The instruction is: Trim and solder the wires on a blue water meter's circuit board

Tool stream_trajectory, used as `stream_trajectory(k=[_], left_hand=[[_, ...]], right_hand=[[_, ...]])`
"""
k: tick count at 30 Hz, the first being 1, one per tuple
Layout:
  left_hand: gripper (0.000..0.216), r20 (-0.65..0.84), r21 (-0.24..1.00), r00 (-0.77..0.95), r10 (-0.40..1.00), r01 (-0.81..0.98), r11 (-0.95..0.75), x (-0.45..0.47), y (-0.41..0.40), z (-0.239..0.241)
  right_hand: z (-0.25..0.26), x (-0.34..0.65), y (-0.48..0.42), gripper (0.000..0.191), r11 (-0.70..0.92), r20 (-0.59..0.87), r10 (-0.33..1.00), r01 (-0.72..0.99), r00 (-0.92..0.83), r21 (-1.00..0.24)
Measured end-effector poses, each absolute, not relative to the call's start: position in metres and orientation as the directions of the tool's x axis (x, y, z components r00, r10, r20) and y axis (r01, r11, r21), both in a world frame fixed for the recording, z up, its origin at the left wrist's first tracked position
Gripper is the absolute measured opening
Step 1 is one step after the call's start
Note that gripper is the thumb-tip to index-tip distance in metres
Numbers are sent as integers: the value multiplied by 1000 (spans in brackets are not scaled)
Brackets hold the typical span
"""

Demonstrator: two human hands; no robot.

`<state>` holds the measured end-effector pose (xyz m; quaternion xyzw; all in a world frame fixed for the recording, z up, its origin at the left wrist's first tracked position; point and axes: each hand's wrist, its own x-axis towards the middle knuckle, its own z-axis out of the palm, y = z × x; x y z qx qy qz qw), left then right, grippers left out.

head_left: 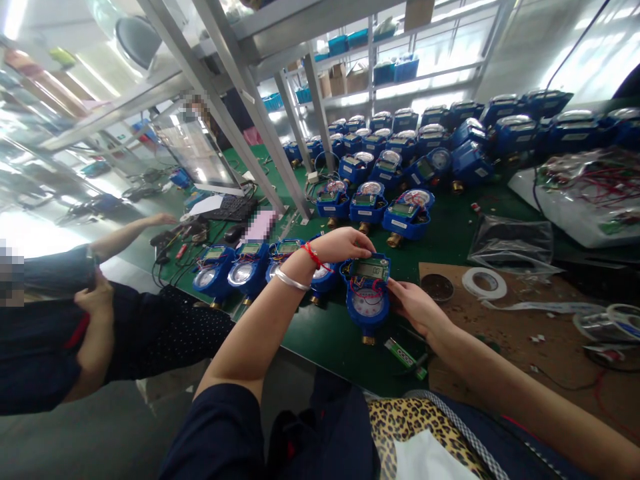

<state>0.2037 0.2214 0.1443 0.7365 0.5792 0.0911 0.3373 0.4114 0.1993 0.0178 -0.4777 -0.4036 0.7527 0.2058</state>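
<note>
A blue water meter (369, 293) with a small display, a round dial and red wires stands on the green mat in front of me. My left hand (345, 245) reaches over from the left, fingers curled onto the meter's top edge by the display. A red string and a silver bangle sit on that wrist. My right hand (414, 305) grips the meter's right side. A row of similar blue meters (240, 268) stands just left of it, under my left forearm.
Many more blue meters (400, 153) fill the back of the green bench (320, 333). A cardboard sheet (500, 333) at right holds a tape roll (484, 283) and a round lid (437, 287). Plastic bags lie beyond. Another person (75, 320) sits at left. A keyboard (231, 209) and metal rack posts stand behind.
</note>
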Motion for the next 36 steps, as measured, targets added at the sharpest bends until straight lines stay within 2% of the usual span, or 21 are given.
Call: stream_trajectory(k=[2, 5, 9, 14, 21, 28, 36], left_hand=[[26, -233, 575, 279, 931, 812, -99, 206, 221, 143], [27, -223, 596, 239, 945, 800, -61, 207, 222, 137], [26, -292, 585, 272, 917, 809, -54, 208, 223, 130], [28, -304, 583, 206, 930, 812, 11, 209, 220, 125], [25, -190, 644, 178, 966, 765, -14, 202, 219, 130], [27, -218, 661, 224, 950, 750, -24, 200, 220, 128], [25, -197, 645, 153, 968, 764, 11, 204, 215, 123]], right_hand=[[18, 411, 199, 35, -589, -553, 696, 75, -458, -804], [17, 411, 199, 34, -590, -550, 695, 70, -463, -804], [15, 412, 199, 35, -588, -545, 696, 64, -469, -806], [11, 412, 200, 36, -589, -538, 693, 55, -479, -807], [12, 412, 200, 41, -592, -542, 682, 65, -491, -803], [13, 412, 200, 36, -595, -550, 682, 70, -482, -800], [14, 412, 199, 40, -587, -544, 691, 69, -477, -807]])
